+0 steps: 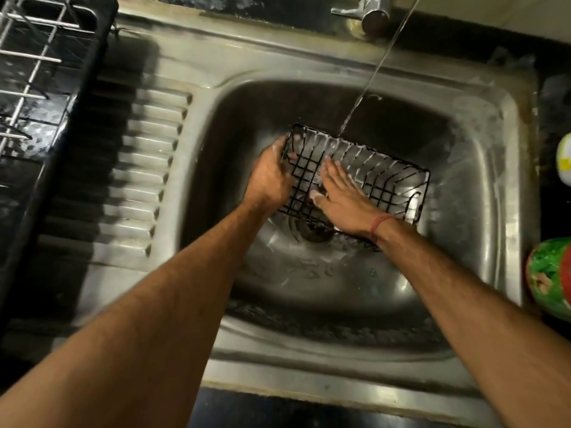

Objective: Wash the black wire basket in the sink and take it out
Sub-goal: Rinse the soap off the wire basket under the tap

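A black wire basket (384, 177) with soapy foam on its wires lies in the steel sink (482, 186), above the drain. My left hand (270, 177) grips the basket's left rim, fingers curled through the wires. Flat inside the basket, my right hand (343, 197) presses on the wire bottom with straight fingers. Water from the tap (372, 9) falls in a thin stream onto the basket's far rim.
A ribbed steel drainboard (139, 168) lies left of the basin. A black tray with a white wire rack (34, 54) stands at far left. A green and red container (553, 276) and a white bottle (564, 162) sit on the right counter edge.
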